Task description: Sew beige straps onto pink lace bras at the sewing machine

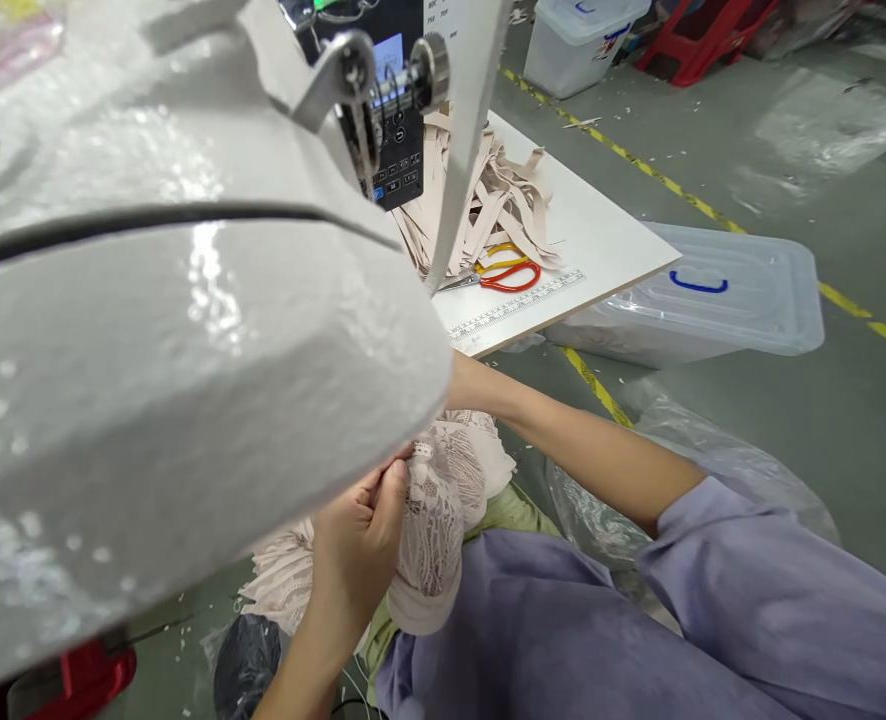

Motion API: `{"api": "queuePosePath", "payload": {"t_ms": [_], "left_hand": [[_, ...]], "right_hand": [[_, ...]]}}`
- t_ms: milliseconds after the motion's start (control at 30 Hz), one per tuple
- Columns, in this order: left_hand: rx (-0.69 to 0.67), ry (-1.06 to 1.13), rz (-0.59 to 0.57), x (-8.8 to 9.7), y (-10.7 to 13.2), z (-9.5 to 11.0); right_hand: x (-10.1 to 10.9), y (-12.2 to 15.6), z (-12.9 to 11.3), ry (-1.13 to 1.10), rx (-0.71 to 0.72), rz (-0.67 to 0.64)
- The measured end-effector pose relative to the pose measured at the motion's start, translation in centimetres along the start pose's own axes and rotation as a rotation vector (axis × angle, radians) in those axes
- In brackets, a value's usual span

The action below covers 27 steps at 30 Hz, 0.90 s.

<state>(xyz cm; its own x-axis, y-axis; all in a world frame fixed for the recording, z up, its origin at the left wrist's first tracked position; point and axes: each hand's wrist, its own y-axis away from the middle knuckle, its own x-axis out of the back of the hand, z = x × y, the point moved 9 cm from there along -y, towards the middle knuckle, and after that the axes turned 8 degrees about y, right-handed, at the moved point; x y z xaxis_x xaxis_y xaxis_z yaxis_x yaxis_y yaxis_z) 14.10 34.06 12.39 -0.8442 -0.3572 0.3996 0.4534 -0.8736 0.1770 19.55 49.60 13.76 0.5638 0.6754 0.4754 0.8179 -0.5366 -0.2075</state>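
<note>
My left hand (pixel 360 540) is closed, with thumb and fingers pinching the edge of a pale pink lace fabric piece (pixel 432 520). The lace hangs in folds over my lap, and more of it (pixel 285 570) bunches to the left of my wrist. From the right my forearm (pixel 563 430) reaches in behind the head of a white sewing machine (pixel 210 400). That machine head covers my right hand, so its fingers are hidden. The needle area is out of sight too.
On the white table (pixel 608 240) lie beige fabric strips (pixel 488 200), scissors with red and yellow handles (pixel 510 275) and a printed ruler scale (pixel 518 310). A control panel (pixel 402 150) stands behind the machine. Lidded plastic boxes (pixel 743 290) and clear plastic sheeting (pixel 720 460) rest on the floor.
</note>
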Motion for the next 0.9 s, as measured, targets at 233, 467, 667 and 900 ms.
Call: {"api": "queuePosePath", "payload": {"t_ms": [233,467,667,900], "left_hand": [[-0.02,-0.049,0.002,-0.1,0.1,0.4],[-0.204,-0.251,-0.044,0.4,0.3,0.7],[-0.241,-0.278,0.028,1.2,1.0,0.2],[-0.233,-0.275,0.123,2.1,1.2,-0.3]], "right_hand": [[-0.3,-0.3,0.6,-0.028,0.034,-0.016],[-0.7,-0.3,0.6,-0.076,0.038,-0.023],[-1.1,-0.3,1.1,-0.082,0.04,0.036],[-1.2,-0.3,0.9,-0.064,0.039,0.063]]}}
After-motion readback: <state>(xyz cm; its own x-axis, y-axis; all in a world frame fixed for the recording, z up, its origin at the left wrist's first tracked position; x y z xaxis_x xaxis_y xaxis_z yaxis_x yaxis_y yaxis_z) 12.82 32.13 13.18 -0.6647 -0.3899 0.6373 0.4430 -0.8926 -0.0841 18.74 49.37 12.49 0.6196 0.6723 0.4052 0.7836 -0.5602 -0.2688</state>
